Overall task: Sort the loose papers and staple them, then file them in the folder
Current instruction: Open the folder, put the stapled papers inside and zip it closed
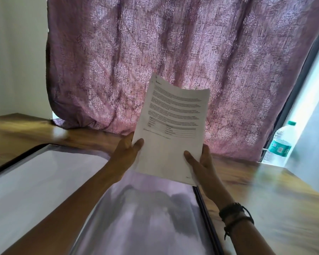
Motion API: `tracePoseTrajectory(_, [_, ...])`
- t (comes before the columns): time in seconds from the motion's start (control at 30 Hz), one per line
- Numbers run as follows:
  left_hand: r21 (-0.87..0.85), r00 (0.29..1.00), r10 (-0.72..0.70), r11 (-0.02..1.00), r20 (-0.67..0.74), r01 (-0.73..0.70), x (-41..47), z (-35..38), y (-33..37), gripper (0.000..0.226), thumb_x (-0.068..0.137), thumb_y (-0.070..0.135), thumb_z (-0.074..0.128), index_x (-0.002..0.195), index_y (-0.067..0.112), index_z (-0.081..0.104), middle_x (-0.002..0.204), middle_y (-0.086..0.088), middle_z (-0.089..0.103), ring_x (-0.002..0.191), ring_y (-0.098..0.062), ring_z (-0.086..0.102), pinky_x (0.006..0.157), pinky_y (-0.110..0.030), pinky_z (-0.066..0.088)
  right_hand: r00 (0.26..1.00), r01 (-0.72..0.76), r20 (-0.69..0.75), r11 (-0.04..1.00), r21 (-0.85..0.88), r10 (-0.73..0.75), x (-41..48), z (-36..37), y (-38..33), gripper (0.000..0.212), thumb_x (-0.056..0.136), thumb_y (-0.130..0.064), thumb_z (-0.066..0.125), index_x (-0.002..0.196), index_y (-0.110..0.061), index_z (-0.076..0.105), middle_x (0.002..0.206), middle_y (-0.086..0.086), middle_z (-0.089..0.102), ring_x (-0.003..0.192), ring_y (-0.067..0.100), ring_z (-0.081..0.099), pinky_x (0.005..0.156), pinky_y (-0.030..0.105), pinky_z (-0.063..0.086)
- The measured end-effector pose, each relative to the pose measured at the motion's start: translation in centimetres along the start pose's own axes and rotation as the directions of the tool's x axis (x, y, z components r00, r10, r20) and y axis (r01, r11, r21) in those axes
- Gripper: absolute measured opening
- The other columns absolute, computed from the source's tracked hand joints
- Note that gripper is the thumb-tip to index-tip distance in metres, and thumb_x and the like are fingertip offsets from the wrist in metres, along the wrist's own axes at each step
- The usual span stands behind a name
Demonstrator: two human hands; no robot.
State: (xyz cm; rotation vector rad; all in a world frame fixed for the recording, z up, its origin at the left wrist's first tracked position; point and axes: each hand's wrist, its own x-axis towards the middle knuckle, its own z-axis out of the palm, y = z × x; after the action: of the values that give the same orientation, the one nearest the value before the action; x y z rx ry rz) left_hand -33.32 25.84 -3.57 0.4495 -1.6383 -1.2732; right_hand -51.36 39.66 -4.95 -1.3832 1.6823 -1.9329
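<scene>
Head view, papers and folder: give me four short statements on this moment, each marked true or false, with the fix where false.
1. The left hand and the right hand both hold the papers. True.
2. The papers lie flat, let go. False: they are held up above the open folder.
3. A water bottle stands at the right. True.
4. The cloth behind is green. False: the curtain is purple.

Papers point(173, 124): print too small and soft to read. Sheet count and any staple not discernible.
Left hand point(124, 155) and right hand point(201, 166): fingers hidden behind the sheets.
Open folder point(35, 181): cut off by left and bottom edges.
Water bottle point(280, 144): label blurred, illegible.
Curtain point(173, 43): runs past top edge.
</scene>
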Motion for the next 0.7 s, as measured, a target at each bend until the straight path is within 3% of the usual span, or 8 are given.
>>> tracePoseTrajectory(0.07, [-0.011, 0.998, 0.058, 0.998, -0.030, -0.059, -0.1, 0.0, 0.4, 0.028, 0.098, 0.008, 0.048, 0.119, 0.025, 0.052, 0.104, 0.022, 0.060, 0.086, 0.017, 0.060, 0.071, -0.003, 0.045, 0.998, 0.046, -0.037, 0.995, -0.083, -0.049, 0.1, 0.3, -0.1, 0.034, 0.092, -0.007, 0.061, 0.121, -0.014, 0.045, 0.119, 0.008, 0.059, 0.106, 0.021, 0.062, 0.083, 0.033, 0.056])
tracePoseTrajectory(0.13, [0.011, 0.994, 0.112, 0.994, -0.020, -0.112, -0.1, -0.2, 0.5, 0.029, 0.098, 0.008, 0.047, 0.119, 0.028, 0.051, 0.106, 0.023, 0.058, 0.089, 0.019, 0.059, 0.072, -0.002, 0.046, 0.989, 0.090, -0.102, 0.987, -0.134, -0.104, 0.1, 0.3, -0.3, 0.036, 0.090, -0.003, 0.062, 0.116, -0.020, 0.047, 0.114, 0.003, 0.061, 0.101, 0.016, 0.063, 0.078, 0.029, 0.056])
tracePoseTrajectory(0.23, [0.088, 0.988, 0.150, 0.984, 0.041, -0.153, 0.1, -0.7, -0.1, 0.034, 0.098, 0.009, 0.047, 0.129, 0.022, 0.045, 0.115, 0.010, 0.060, 0.105, -0.004, 0.062, 0.085, -0.017, 0.054, 0.985, 0.103, -0.127, 0.984, -0.142, -0.121, -0.1, 0.5, -0.6, 0.039, 0.089, 0.002, 0.062, 0.115, -0.019, 0.041, 0.109, 0.000, 0.059, 0.097, 0.005, 0.061, 0.070, 0.013, 0.053])
tracePoseTrajectory(0.33, [0.130, 0.991, 0.117, 0.984, 0.064, -0.124, 0.1, -0.9, -0.9, 0.040, 0.095, 0.011, 0.053, 0.131, 0.021, 0.041, 0.119, 0.004, 0.057, 0.108, -0.011, 0.057, 0.081, -0.016, 0.052, 0.993, 0.087, -0.066, 0.974, -0.208, -0.102, -0.7, 0.9, -0.2, 0.041, 0.091, -0.001, 0.060, 0.119, -0.018, 0.034, 0.105, -0.015, 0.049, 0.094, -0.008, 0.052, 0.067, 0.002, 0.047])
tracePoseTrajectory(0.47, [0.111, 0.994, 0.032, 0.993, 0.109, -0.044, -0.3, -0.9, -1.2, 0.036, 0.097, 0.010, 0.049, 0.127, 0.028, 0.039, 0.111, 0.010, 0.057, 0.105, -0.015, 0.058, 0.088, -0.031, 0.053, 0.999, 0.049, 0.033, 0.965, -0.259, -0.042, -1.0, 1.3, 0.7, 0.043, 0.092, 0.001, 0.058, 0.128, -0.008, 0.035, 0.105, -0.016, 0.046, 0.094, -0.009, 0.050, 0.071, 0.001, 0.046])
tracePoseTrajectory(0.6, [0.155, 0.995, 0.062, 0.985, 0.085, -0.074, -0.3, -0.9, -0.6, 0.034, 0.097, 0.005, 0.049, 0.125, 0.023, 0.044, 0.108, 0.013, 0.057, 0.094, -0.003, 0.057, 0.075, -0.010, 0.050, 0.998, 0.063, -0.004, 0.969, -0.238, -0.066, -0.5, 1.4, 0.8, 0.044, 0.090, 0.007, 0.056, 0.131, -0.005, 0.045, 0.109, -0.004, 0.056, 0.095, -0.006, 0.055, 0.074, 0.006, 0.049])
tracePoseTrajectory(0.7, [0.193, 0.996, -0.017, 0.981, 0.090, 0.000, 0.2, -1.4, -0.8, 0.036, 0.093, 0.010, 0.057, 0.128, 0.018, 0.051, 0.113, 0.005, 0.060, 0.103, -0.015, 0.058, 0.085, -0.023, 0.049, 0.998, -0.052, 0.040, 0.993, -0.107, 0.057, -0.6, 1.1, 0.7, 0.035, 0.091, 0.009, 0.055, 0.125, -0.001, 0.056, 0.106, -0.003, 0.067, 0.091, 0.001, 0.067, 0.077, 0.016, 0.055])
